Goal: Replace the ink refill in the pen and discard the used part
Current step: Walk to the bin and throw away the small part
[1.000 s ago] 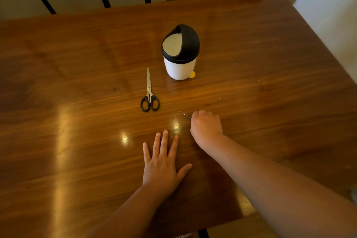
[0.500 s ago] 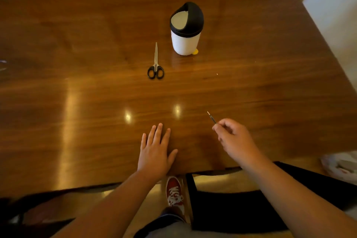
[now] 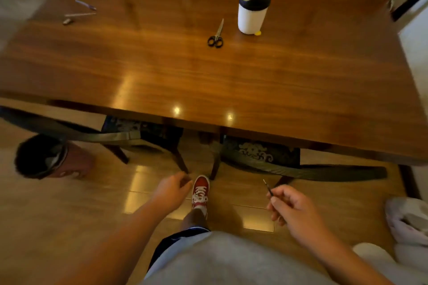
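Evidently the pen lies dismantled: loose pen parts point(image 3: 80, 14) are seen at the far left of the table point(image 3: 162, 71), too blurred for barrel and fresh refill to be told apart. On the floor at the near left a lined bucket point(image 3: 41, 157) is seen. Near the middle, the left hand point(image 3: 172, 190) is held off the table, its fingers loosely curled with nothing seen in them. Farther off, scissors point(image 3: 216, 36) are laid on the table, and just right of them a small swing-lid bin point(image 3: 251, 14) is stood. At the near right a thin refill point(image 3: 267, 186) is pinched between the thumb and fingertips of the right hand point(image 3: 294, 208), well apart from the bin. Discarding is judged to be the step in hand. It is done well if the pinch is held firm, the refill is led tip-first to the flap, and the flap is pushed inward before release, so that the thin rod is not left balanced on the rim.
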